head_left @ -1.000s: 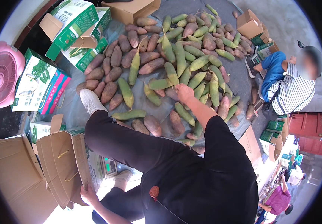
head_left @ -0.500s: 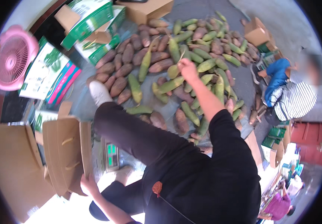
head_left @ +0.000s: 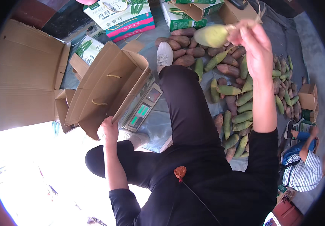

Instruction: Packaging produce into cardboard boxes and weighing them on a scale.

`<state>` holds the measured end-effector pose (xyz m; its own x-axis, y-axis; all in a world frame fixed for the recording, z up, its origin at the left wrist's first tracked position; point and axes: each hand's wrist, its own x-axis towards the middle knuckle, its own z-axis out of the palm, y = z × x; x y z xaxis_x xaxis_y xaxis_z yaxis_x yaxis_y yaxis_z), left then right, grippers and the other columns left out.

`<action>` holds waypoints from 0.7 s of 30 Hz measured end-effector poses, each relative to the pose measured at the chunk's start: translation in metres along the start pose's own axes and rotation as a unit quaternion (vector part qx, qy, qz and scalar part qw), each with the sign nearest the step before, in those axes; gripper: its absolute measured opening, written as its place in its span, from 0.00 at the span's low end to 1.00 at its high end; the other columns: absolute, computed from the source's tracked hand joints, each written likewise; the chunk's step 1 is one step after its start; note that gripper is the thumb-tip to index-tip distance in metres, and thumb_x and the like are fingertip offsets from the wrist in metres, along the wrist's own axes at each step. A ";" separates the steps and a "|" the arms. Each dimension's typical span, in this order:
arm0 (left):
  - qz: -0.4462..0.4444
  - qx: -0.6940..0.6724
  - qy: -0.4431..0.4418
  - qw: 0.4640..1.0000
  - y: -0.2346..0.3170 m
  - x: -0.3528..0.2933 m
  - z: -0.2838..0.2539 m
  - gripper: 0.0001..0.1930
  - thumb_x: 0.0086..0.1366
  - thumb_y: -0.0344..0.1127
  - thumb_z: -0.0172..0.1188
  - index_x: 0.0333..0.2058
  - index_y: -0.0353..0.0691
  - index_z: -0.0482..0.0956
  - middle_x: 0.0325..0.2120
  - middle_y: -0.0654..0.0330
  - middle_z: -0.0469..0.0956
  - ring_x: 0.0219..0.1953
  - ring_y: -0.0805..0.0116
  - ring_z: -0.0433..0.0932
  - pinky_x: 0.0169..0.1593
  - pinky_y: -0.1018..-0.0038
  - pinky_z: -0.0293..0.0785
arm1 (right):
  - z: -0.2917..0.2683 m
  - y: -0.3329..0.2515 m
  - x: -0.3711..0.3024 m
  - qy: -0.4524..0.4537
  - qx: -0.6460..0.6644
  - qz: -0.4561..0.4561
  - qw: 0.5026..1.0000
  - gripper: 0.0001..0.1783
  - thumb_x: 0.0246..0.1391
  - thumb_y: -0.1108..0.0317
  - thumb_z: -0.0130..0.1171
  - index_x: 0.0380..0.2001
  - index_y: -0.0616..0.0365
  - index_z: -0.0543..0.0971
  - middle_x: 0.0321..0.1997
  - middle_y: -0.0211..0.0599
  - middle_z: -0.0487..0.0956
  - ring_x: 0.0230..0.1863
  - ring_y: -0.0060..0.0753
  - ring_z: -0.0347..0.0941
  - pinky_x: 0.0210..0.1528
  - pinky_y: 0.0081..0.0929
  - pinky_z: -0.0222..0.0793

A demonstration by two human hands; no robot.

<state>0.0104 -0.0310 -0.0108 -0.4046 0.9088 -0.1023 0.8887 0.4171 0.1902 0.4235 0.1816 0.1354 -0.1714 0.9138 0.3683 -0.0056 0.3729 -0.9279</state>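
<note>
A green and pink pack (head_left: 130,28) and a white and green box (head_left: 188,15) are at the top. Green radishes (head_left: 242,117) and brown roots (head_left: 228,70) lie in a big pile. A bent leg (head_left: 185,101) and a scale (head_left: 141,111) are between the pile and the open brown box (head_left: 108,81). A person in a striped shirt (head_left: 302,173) is far to the right. The left hand (head_left: 108,130) pinches the brown box's near edge. The right hand (head_left: 258,45) pinches one end of a yellow-green radish (head_left: 211,35). That radish sticks out left of the grip, well apart from the brown box. It looks blurry.
</note>
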 end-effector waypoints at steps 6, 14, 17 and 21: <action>-0.016 0.033 -0.029 0.999 0.006 0.004 -0.005 0.10 0.52 0.38 0.60 0.34 0.44 0.79 0.29 0.54 0.78 0.34 0.51 0.77 0.37 0.60 0.72 | 0.095 -0.018 0.073 -0.344 0.392 -0.013 0.853 0.19 0.54 0.65 0.57 0.49 0.58 0.71 0.43 0.41 0.75 0.42 0.28 0.73 0.43 0.23 0.69; 0.025 0.022 -0.008 0.999 0.012 0.005 -0.006 0.11 0.52 0.41 0.60 0.29 0.41 0.78 0.23 0.49 0.76 0.29 0.47 0.76 0.31 0.57 0.70 | 0.260 0.043 0.025 -0.067 0.206 0.129 0.968 0.04 0.52 0.73 0.54 0.27 0.63 0.74 0.19 0.33 0.74 0.22 0.20 0.72 0.21 0.23 0.66; 0.006 0.014 -0.029 0.999 0.016 0.004 -0.009 0.14 0.50 0.43 0.59 0.31 0.39 0.79 0.26 0.47 0.78 0.32 0.46 0.77 0.34 0.58 0.71 | 0.279 0.057 -0.001 -0.014 0.004 0.080 0.997 0.05 0.48 0.68 0.54 0.27 0.57 0.76 0.26 0.47 0.76 0.32 0.49 0.75 0.34 0.40 0.68; 0.007 -0.003 -0.035 0.999 0.014 0.004 -0.009 0.13 0.50 0.40 0.59 0.32 0.39 0.79 0.26 0.47 0.78 0.31 0.47 0.77 0.34 0.60 0.71 | 0.294 0.071 -0.017 -0.206 -0.285 0.115 0.929 0.06 0.46 0.68 0.54 0.29 0.51 0.78 0.29 0.40 0.79 0.37 0.43 0.76 0.38 0.38 0.69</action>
<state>0.0196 -0.0214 -0.0001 -0.3751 0.9116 -0.1681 0.8931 0.4040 0.1980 0.1366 0.1450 0.0456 -0.4673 0.8841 0.0011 0.5801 0.3076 -0.7542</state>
